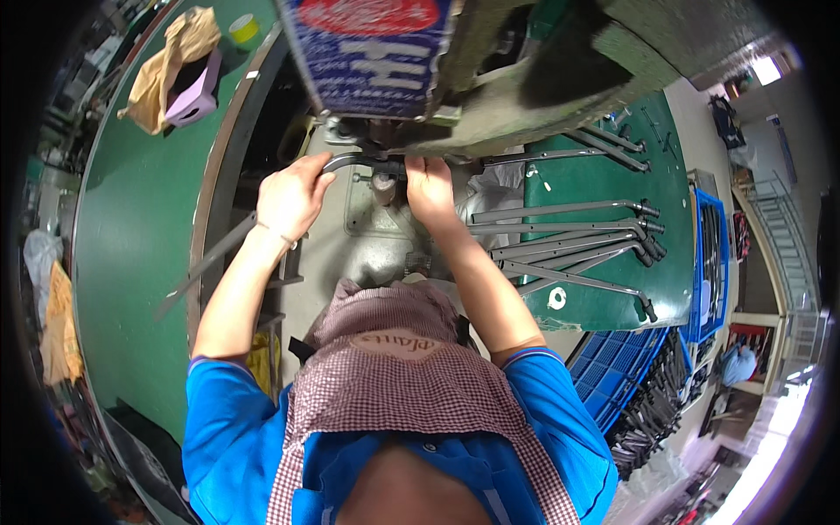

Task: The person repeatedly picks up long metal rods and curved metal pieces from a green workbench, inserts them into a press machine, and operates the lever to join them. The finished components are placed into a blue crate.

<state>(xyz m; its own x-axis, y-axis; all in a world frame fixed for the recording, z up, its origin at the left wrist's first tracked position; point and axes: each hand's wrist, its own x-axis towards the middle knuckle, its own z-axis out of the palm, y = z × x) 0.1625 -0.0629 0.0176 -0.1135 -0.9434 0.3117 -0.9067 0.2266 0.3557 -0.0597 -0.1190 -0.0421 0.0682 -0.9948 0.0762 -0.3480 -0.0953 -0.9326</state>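
Note:
A bent grey metal tube point(207, 265) runs from the lower left, through my left hand point(293, 199), to a curved stretch under the press head. My left hand is closed around it just before the curve. My right hand point(430, 190) is closed at the tube's dark end, its fingertips partly hidden beneath the machine. Below that end stands a round metal post point(383, 188) on the machine's base. Directly above both hands is the press point(516, 96), with a blue and red sign plate point(372, 66) on its front.
Several similar bent tubes point(569, 245) lie on a green table point(612, 293) at right. Blue crates point(612, 367) with more dark parts stand beyond it. At left, a long green table point(131, 236) holds brown paper point(175, 61), a purple box point(194, 94) and yellow-green tape point(244, 29).

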